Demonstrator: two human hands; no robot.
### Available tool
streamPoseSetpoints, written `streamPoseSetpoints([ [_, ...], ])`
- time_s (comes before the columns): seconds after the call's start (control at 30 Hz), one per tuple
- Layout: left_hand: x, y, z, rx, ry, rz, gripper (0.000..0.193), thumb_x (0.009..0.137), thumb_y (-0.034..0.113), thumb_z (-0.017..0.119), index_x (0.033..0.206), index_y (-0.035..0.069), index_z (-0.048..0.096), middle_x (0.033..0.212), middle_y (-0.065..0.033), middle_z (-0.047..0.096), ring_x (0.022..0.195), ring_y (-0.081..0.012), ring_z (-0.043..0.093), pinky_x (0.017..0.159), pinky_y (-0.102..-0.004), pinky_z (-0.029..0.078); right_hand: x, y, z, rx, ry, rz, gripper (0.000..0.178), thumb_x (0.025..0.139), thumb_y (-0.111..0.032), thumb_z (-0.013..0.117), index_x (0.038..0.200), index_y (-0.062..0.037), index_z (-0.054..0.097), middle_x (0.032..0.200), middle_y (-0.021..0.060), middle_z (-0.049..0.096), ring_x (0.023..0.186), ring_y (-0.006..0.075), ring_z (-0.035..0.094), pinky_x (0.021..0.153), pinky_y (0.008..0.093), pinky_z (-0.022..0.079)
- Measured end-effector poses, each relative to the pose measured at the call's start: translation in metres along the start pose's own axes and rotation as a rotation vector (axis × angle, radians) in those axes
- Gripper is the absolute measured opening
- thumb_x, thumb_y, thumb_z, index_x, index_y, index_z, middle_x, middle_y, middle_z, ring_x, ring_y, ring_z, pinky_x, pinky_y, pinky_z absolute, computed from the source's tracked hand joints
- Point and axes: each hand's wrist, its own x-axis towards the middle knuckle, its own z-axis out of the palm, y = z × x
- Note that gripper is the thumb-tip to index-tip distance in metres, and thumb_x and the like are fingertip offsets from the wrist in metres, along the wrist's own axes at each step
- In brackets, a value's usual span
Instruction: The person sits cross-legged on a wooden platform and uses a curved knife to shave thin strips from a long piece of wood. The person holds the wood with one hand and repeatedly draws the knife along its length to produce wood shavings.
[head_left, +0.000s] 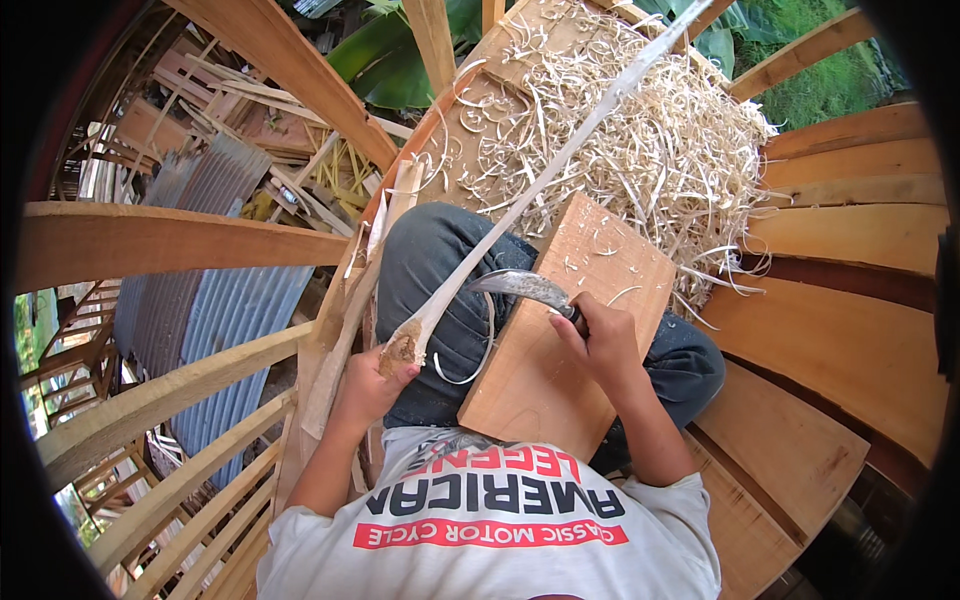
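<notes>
My left hand [372,388] is closed round the thick, brown-patched butt of a long pale wooden pole [520,205]. The pole slants away over my left knee toward the far right and narrows along its length. In my right hand [605,345] is the dark handle of a curved knife [525,285]; its blade points left and lies close to the pole, and I cannot tell whether they touch. A thick wooden board [560,360] lies slantwise across my lap under my right forearm. A thin curled shaving [465,378] hangs on my trousers between the pole and the board.
A large heap of pale shavings [640,140] covers the wooden floor ahead. Wooden rails [180,242] stand to the left, with corrugated metal sheets [235,330] and scrap timber [275,125] below. Wide planks [840,340] form the right side. Green leaves show beyond the far edge.
</notes>
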Motion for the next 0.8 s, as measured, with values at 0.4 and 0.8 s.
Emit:
streamPoseSetpoints([
  [0.4,-0.006,-0.008,-0.004,-0.262,-0.197,-0.201,0.055,0.084,0.055,0.057,0.069,0.003,0.052,0.052,0.0047,0.04,0.05,-0.0019,0.039,0.042,-0.0218,0.031,0.012,-0.024,0.03,-0.194,-0.091,-0.129,0.041,0.08,-0.04,0.066,0.064,-0.0059,0.049,0.049,0.0097,0.054,0.045,0.0275,0.056,0.044,0.0359,0.044],
  [0.8,0.004,-0.013,-0.001,-0.212,-0.19,-0.093,0.057,0.085,0.054,0.055,0.07,-0.001,0.052,0.06,0.0022,0.045,0.062,-0.0062,0.04,0.052,-0.0254,0.035,0.05,-0.008,0.022,-0.407,0.044,-0.038,0.044,0.077,-0.043,0.068,0.06,-0.0081,0.045,0.049,0.0062,0.052,0.044,0.0248,0.055,0.042,0.0348,0.042],
])
